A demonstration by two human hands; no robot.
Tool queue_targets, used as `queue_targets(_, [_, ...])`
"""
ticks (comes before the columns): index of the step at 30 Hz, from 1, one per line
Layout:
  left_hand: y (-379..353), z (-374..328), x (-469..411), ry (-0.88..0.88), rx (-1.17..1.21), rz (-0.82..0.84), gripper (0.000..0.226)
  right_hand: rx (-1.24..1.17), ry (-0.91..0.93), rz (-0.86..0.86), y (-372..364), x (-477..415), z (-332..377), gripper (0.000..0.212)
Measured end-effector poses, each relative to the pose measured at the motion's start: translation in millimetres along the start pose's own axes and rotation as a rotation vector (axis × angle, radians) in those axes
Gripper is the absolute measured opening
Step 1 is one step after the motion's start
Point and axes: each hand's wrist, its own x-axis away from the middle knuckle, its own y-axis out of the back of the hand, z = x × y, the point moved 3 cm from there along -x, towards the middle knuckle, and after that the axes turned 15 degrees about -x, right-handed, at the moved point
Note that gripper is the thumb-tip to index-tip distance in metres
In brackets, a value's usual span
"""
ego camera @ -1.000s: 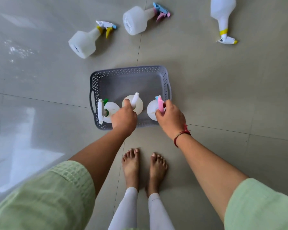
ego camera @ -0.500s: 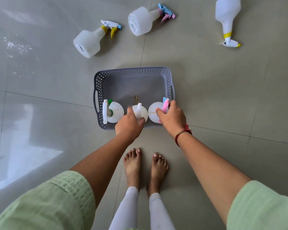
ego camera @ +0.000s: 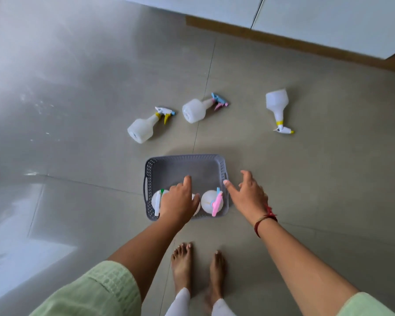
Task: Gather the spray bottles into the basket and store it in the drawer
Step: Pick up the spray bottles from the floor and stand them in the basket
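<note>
A grey perforated basket (ego camera: 185, 159) sits on the floor in front of my feet. Upright along its near side stand a green-trigger bottle (ego camera: 156, 200), a middle bottle hidden under my left hand (ego camera: 179, 201), and a pink-trigger bottle (ego camera: 212, 201). My left hand hovers over the middle bottle, fingers apart. My right hand (ego camera: 249, 195) is open beside the basket's right rim, holding nothing. On the floor beyond lie a yellow-trigger bottle (ego camera: 144, 128), a pink-and-blue-trigger bottle (ego camera: 195, 110) and a yellow-collared bottle (ego camera: 277, 104).
White cabinet fronts (ego camera: 306, 17) above a brown wooden plinth (ego camera: 283, 39) run along the far side. The floor is glossy grey tile with glare at the left. My bare feet (ego camera: 198, 270) stand just behind the basket.
Both hands have let go of the bottles they were setting in the basket and opened. The camera has tilted up, so the cabinets show.
</note>
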Motion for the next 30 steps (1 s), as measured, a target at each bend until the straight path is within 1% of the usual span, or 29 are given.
queue_targets(4, [53.4,-25.7,-32.9,-0.032,0.021,-0.042,0.049,-0.011,0.038,-0.053,48.6,-27.0,22.4,0.062])
queue_targets(8, [59.1,-59.4,-78.3,-0.039,0.044,-0.050,0.049,0.018,0.066,-0.056,76.3,-78.9,15.0,0.056])
queue_targets(14, [31.8,-120.6,-124.3,-0.027,0.058,0.028,0.051,0.037,0.008,0.014,115.7,-155.0,-30.1,0.053])
queue_targets(17, [20.0,-155.2,-137.6,-0.025,0.112,0.111,0.051,0.091,-0.006,0.081,136.3,-184.3,-55.7,0.054])
queue_targets(19, [9.3,-181.0,-150.7,-0.054,0.132,0.148,0.051,0.119,-0.023,0.088,145.6,-204.8,-75.1,0.055])
queue_targets(22, [-8.6,-215.5,-175.8,-0.111,0.159,0.154,0.052,0.171,-0.003,0.080,147.3,-238.7,-101.3,0.057])
queue_targets(26, [-42.2,-242.5,-215.2,-0.173,0.197,0.102,0.051,0.202,-0.005,0.102,128.3,-290.0,-133.8,0.066])
queue_targets(30, [-87.1,-235.0,-255.6,-0.173,0.176,0.098,0.049,0.165,0.014,0.053,99.8,-349.6,-157.2,0.085])
